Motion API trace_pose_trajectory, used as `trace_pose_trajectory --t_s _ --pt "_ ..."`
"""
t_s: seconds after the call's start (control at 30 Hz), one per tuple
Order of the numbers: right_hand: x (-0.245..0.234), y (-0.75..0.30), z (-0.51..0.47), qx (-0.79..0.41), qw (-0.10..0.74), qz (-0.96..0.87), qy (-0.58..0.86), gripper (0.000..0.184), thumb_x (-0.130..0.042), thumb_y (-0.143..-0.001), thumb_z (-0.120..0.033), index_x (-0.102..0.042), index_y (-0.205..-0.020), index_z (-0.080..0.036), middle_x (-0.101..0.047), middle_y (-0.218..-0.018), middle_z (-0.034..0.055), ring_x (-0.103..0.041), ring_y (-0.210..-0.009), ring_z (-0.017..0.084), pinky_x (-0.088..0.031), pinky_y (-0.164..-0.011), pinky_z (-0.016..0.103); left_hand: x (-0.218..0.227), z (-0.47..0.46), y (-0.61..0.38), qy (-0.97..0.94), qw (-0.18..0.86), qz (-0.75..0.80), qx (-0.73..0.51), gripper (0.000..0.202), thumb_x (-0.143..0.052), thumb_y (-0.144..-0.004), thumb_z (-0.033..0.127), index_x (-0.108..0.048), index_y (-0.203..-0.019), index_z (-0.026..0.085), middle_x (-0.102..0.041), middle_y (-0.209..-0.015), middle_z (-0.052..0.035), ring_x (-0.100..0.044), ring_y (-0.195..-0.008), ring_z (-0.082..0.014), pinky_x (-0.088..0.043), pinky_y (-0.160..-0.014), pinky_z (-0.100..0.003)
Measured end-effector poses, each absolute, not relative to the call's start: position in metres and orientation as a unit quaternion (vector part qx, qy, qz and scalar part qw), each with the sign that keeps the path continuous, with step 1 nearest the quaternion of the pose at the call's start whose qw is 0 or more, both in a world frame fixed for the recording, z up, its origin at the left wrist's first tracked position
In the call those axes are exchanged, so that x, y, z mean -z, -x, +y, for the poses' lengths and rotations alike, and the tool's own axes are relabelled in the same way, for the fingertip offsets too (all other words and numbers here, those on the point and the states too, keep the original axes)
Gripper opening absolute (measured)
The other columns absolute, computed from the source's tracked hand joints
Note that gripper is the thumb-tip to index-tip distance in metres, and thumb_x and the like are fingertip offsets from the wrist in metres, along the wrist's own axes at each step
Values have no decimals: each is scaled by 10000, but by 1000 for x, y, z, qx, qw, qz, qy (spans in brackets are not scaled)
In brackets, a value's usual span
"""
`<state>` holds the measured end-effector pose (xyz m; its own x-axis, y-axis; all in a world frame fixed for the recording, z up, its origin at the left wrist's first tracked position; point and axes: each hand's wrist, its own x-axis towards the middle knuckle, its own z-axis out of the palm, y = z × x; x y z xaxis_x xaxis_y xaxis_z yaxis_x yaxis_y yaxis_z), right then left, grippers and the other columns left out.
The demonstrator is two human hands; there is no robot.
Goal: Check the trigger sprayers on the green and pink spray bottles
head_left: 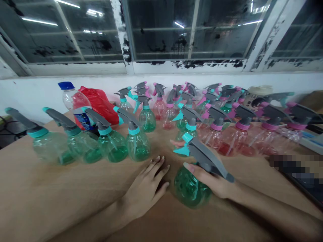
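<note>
My right hand [209, 179] is wrapped round the neck of a green spray bottle [190, 190] with a grey and turquoise trigger head. The bottle tilts a little and stands or hovers just over the table; I cannot tell which. Flat on the wooden table [83, 198], my left hand [148, 188] lies with its fingers spread, holding nothing, left of that bottle. Beyond its fingertips stands another green spray bottle [138, 144], the right end of a short row. Behind the held bottle is one more green spray bottle [188, 129], partly hidden.
Several pink spray bottles [242, 137] line the right side, with more spray bottles crowded behind. At the back left are a blue-capped plastic bottle [69, 95] and a red plastic bag [97, 102]. A pixelated dark object [300, 174] lies at the right edge. Windows [161, 33] rise behind.
</note>
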<state>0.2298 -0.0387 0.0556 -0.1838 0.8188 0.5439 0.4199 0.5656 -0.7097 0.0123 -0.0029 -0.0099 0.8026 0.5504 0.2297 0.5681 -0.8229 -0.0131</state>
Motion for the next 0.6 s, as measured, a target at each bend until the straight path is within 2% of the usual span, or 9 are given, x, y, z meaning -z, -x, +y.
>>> trace_pose_trajectory --t_s 0.13,0.33,0.5,0.6 --pt "-52 -228 -40 -237 495 -731 406 445 -561 -784 -183 -556 -1221 -270 -632 -866 4 -552 -615 155 -490 -626 306 9 -3 -13 950 43 -296 91 434 -414 -984 316 -406 -1378 132 -333 -1468 -123 -247 -1365 -261 -300 -1080 -447" --pt "-51 -229 -41 -227 499 -735 400 436 -533 -794 -182 -565 -1212 -300 -667 -989 -1 -616 -680 154 -518 -672 300 10 -2 -13 949 41 -297 95 424 -409 -984 321 -421 -1368 142 -336 -1468 -114 -253 -1364 -260 -306 -1077 -447" --pt "-54 -228 -40 -238 501 -739 383 413 -534 -793 -153 -580 -1179 -290 -655 -1130 12 -630 -987 193 -501 -867 324 11 -3 -13 948 41 -298 104 420 -412 -983 312 -417 -1370 149 -331 -1471 -110 -256 -1363 -260 -305 -1076 -450" --pt "-53 -228 -40 -252 503 -733 382 422 -535 -796 -148 -569 -1191 -292 -652 -1137 11 -618 -1030 199 -490 -897 334 8 -4 -13 948 42 -301 90 423 -436 -975 296 -417 -1370 146 -332 -1469 -117 -253 -1363 -263 -302 -1077 -450"
